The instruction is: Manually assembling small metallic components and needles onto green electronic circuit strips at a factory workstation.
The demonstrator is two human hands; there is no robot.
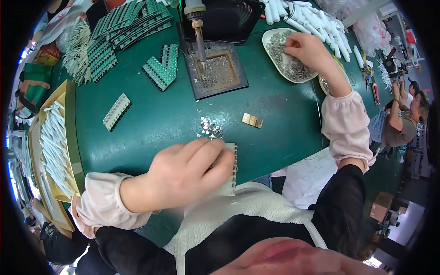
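Observation:
My left hand (190,167) is closed, its fingers curled over a pale circuit board panel (228,183) with a toothed right edge at the near side of the table. The hand covers most of that panel. At the far right, my right hand (308,51) has its fingers pinched together over a white dish (268,46) of small silvery metal parts (293,66); what the fingertips hold is too small to make out. Just beyond my left hand lies a small pile of shiny metal bits (210,128). A small brass-coloured block (252,120) sits to their right.
A soldering iron (200,41) points down over a dark tray (238,81). Green circuit boards (130,25) are stacked far left, with two more boards (162,68) nearer. Another pale board (117,111) lies left, beside a box (69,123) of white tubes. White cylinders (316,23) fill the back right.

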